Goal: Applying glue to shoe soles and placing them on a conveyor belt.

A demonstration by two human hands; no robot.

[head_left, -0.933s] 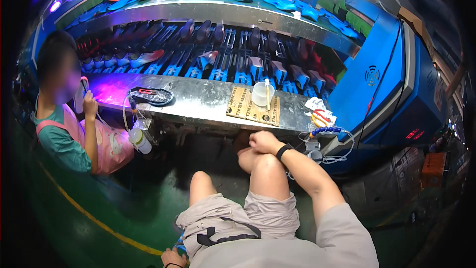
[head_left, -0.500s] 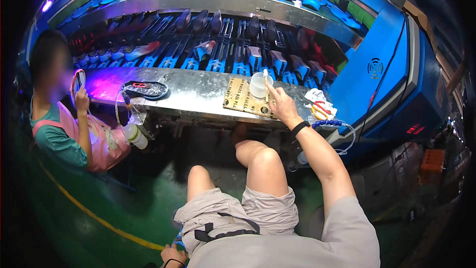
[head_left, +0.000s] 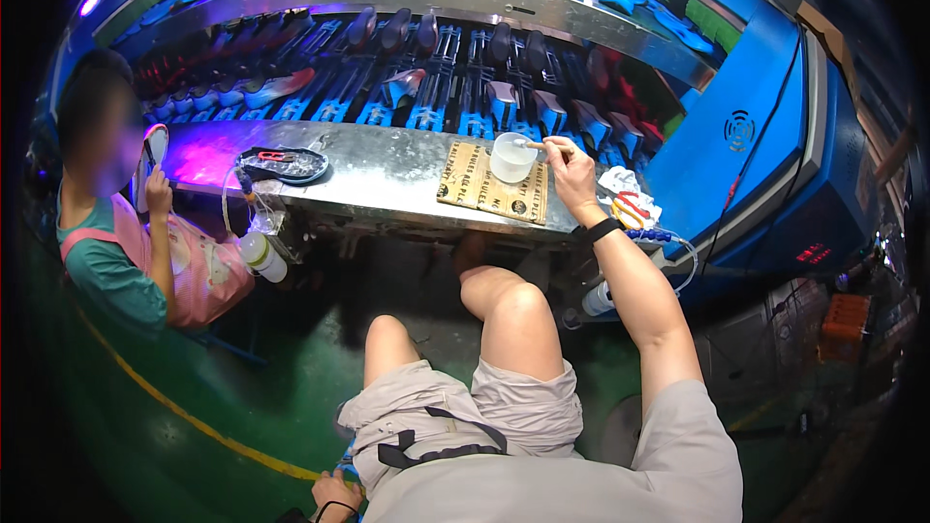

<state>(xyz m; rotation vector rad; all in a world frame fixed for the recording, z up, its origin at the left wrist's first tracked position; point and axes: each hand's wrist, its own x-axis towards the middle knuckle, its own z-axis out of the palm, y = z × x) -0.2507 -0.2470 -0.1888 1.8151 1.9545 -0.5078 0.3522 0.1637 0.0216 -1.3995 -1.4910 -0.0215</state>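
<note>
My right hand [head_left: 573, 177] pinches the wooden handle of a small brush [head_left: 544, 145] at the right side of the bench. Beside it stands a translucent plastic cup [head_left: 511, 163], with the brush tip at its rim. Under the cup lies a printed brown cardboard sheet [head_left: 475, 189]. My left hand [head_left: 334, 492] is low at the bottom edge by my hip, next to something blue [head_left: 347, 463] that is mostly hidden by my shorts. Its fingers are partly covered, so their grip is unclear.
Scissors with red and yellow handles [head_left: 632, 210] lie on crumpled white paper [head_left: 620, 182] at right. A shoe sole [head_left: 283, 165] rests left on the metal bench [head_left: 373, 169]. At left, a person in a pink apron [head_left: 189, 257] holds a sole. Shoe uppers sit on racks behind.
The brush has gone from standing upright at the cup's right side to lying nearly level at its rim. My right hand has risen slightly and turned, its fingers now pinching the handle.
</note>
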